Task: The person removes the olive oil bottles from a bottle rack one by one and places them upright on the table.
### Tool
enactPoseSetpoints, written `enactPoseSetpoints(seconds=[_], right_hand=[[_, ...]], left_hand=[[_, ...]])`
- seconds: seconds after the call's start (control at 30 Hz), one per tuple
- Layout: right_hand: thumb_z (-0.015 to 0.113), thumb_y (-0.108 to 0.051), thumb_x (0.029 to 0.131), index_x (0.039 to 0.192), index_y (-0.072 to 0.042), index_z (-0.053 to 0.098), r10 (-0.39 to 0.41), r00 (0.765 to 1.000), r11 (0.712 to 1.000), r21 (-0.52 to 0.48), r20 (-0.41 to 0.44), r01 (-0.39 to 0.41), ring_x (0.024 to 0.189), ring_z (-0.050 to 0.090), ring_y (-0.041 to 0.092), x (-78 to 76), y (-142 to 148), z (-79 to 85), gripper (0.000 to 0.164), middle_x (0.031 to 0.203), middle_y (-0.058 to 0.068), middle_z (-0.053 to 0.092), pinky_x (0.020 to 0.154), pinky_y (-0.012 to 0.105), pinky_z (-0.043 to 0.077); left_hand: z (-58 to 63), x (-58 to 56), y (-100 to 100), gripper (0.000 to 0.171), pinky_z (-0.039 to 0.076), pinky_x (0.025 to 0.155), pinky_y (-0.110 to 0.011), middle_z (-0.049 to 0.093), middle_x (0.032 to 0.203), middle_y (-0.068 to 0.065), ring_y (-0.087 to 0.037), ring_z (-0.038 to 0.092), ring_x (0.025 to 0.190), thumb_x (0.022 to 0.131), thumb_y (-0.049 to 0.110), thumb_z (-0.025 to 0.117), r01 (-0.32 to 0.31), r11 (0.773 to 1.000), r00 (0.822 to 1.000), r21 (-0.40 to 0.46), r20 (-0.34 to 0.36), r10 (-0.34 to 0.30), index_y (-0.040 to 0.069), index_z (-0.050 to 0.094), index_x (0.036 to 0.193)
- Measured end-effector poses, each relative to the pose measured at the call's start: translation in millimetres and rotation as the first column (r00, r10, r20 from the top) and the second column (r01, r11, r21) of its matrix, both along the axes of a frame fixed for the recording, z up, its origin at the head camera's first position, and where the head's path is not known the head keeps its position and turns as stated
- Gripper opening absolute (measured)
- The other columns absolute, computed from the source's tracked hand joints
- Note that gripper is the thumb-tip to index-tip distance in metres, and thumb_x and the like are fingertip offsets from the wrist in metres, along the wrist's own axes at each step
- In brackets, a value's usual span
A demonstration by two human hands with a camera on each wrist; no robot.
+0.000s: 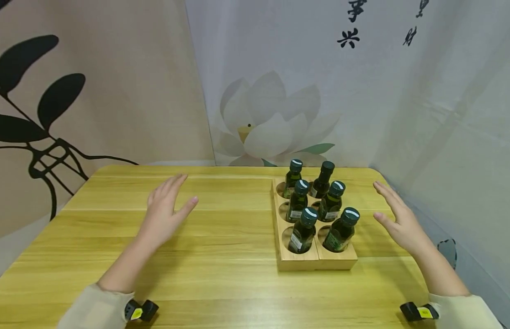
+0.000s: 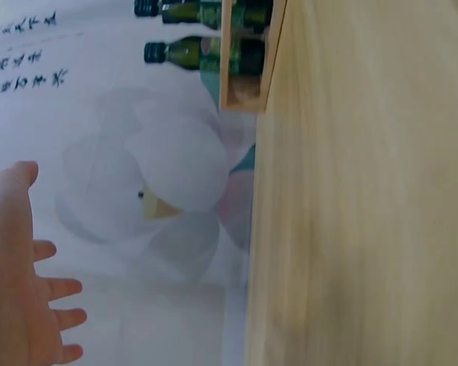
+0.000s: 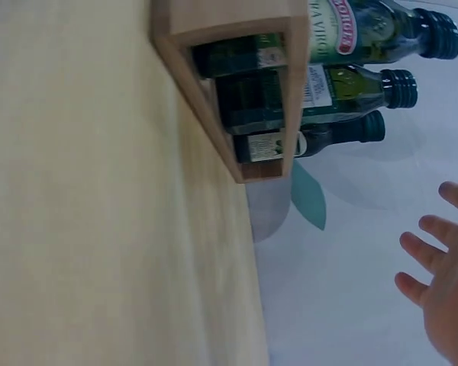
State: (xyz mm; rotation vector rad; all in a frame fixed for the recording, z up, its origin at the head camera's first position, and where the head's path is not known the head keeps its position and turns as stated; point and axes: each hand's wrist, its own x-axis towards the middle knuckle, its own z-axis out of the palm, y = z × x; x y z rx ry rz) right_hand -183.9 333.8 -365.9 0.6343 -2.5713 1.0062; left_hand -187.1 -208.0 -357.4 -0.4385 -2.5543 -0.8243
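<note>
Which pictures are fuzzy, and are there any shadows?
Head view: bottles and rack look fairly crisp, with soft shadows on the table beside the arms; left wrist view: sideways, with the wood grain smeared and the bottles soft; right wrist view: also sideways, the table blurry, though some big letters on a label can be read.

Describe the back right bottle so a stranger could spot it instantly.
On the table, right of middle, sits a wooden rack. The bottle is in its farthest row, right side. Its dark cap is the only one showing no white mark.
</note>
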Motion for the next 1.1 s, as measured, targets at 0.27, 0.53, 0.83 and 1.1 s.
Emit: enactPoseSetpoints(seconds=[0.27, 0.53, 0.83, 1.1], right_hand=[[0.058, -0.016, 0.097, 0.152, -0.015, 0.028, 0.071, 0.997, 0.997, -0.038, -0.017, -0.071, 0.130, 0.027, -0.002, 8.9, -0.3, -20.8, 0.063, 0.152, 0.007, 0.030, 0.107, 0.026, 0.023], [0.056, -0.035, 0.098, 0.153, -0.018, 0.027, 0.112, 0.992, 0.992, -0.063, 0.061, -0.108, 0.126, 0.034, 0.005, 16.3, -0.8, -33.1, 0.064, 0.144, -0.019, 0.035, 0.101, 0.051, 0.028], [0.068, -0.031, 0.090, 0.153, -0.015, 0.027, 0.171, 0.971, 0.983, -0.096, 0.167, -0.157, 0.126, 0.037, 0.037, 21.1, -6.1, -39.9, 0.076, 0.143, -0.019, 0.035, 0.088, 0.075, 0.024], [0.070, -0.030, 0.088, 0.151, -0.005, 0.027, 0.212, 0.952, 0.973, -0.135, 0.221, -0.185, 0.125, 0.039, 0.027, 21.4, -5.9, -53.3, 0.081, 0.140, -0.009, 0.039, 0.090, 0.076, 0.022]], left_hand=[[-7.5, 7.5, 30.7, 0.066, 0.011, 0.107, -0.061, 0.031, 0.150, -0.016, -0.039, 0.024, 0.137, 0.097, 0.039, 0.056, 0.074, 0.997, 0.996, 0.032, 0.042, -0.076, 0.009, 0.031, 0.150], [-16.1, 12.7, 54.8, 0.066, 0.014, 0.108, -0.061, 0.032, 0.150, -0.013, -0.035, 0.026, 0.137, 0.096, 0.041, 0.057, 0.144, 0.987, 0.987, 0.075, 0.060, -0.149, 0.012, 0.032, 0.150], [-22.8, 14.5, 78.1, 0.063, 0.023, 0.104, -0.063, 0.036, 0.149, -0.011, -0.032, 0.030, 0.136, 0.095, 0.040, 0.058, 0.212, 0.963, 0.972, 0.167, 0.067, -0.226, 0.016, 0.034, 0.149], [-23.9, 15.8, 101.1, 0.061, 0.029, 0.104, -0.057, 0.038, 0.147, -0.007, -0.027, 0.033, 0.134, 0.094, 0.035, 0.061, 0.273, 0.923, 0.948, 0.271, 0.089, -0.306, 0.018, 0.038, 0.147]])
